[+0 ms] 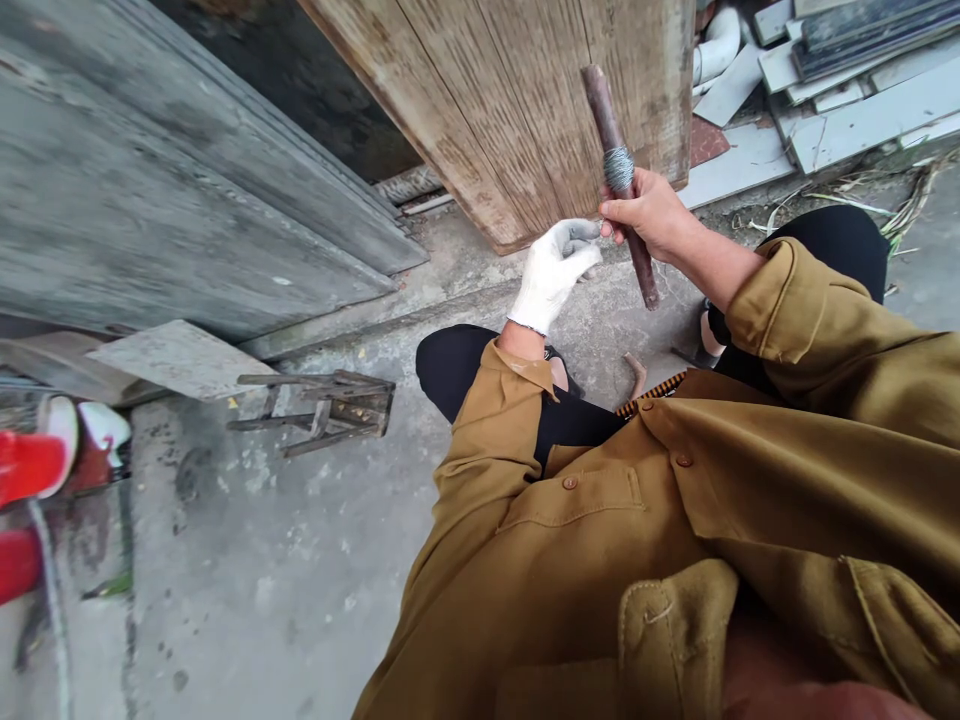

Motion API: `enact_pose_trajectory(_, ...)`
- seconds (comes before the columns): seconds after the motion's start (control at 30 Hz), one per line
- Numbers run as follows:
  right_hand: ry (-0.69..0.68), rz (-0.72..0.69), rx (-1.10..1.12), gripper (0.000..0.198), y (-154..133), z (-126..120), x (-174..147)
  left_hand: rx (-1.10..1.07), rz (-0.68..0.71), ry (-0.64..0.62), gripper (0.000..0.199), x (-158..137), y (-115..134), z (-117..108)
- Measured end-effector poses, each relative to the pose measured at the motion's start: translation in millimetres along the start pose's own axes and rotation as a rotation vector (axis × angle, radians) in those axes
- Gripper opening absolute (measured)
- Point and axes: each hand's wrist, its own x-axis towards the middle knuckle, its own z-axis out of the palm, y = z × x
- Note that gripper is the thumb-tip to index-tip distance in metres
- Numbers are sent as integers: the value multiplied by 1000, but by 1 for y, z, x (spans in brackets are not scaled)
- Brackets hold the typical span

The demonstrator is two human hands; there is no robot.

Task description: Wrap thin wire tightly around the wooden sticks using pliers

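My right hand point(649, 215), bare, is wrapped round a brown wooden stick point(606, 110) and holds it upright at a slant. Thin grey metal wire point(619, 170) is wound in a tight band about the stick, just above my right thumb. My left hand point(556, 268) wears a white knitted glove with grey on the fingers. Its fingers are curled in a pinch close beside my right fingertips, left of the stick. Whatever is between them is too small to make out.
A wooden panel point(495, 110) leans ahead of me, and large grey boards point(180, 200) stand to the left. A small wooden stool point(330, 408) lies on the concrete floor point(277, 560). Stacked tiles point(877, 110) and a white pipe point(718, 45) are at the upper right. Red objects point(30, 468) sit far left.
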Motion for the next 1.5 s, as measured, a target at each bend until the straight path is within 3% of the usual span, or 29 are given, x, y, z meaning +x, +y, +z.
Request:
enact_pose_trajectory(0.1,-33,-4,18,34,3,-2,4,3,-17,-32,25,-2,3,1)
enact_pose_trajectory(0.33,62,-27,37,28,-5,-12,7,-160,-56,127,19,-1,1,-6)
enact_pose_trajectory(0.53,5,39,112,26,-8,-21,9,-276,-73,147,24,-2,2,-9)
enact_pose_trajectory(0.73,13,10,-26,25,-8,-17,6,-381,-146,185,30,-1,9,-8)
enact_pose_trajectory(0.9,-118,23,-196,28,1,-15,7,-465,-138,197,25,0,10,-8)
enact_pose_trajectory(1.2,-342,79,-176,28,26,-11,4,-542,-155,225,13,4,2,-6)
enact_pose_trajectory(1.33,-295,27,-195,27,29,-9,5,-606,-97,214,6,6,-2,-5)
enact_pose_trajectory(1.5,-232,46,-137,26,17,-12,5,-567,-73,321,7,8,2,-10)
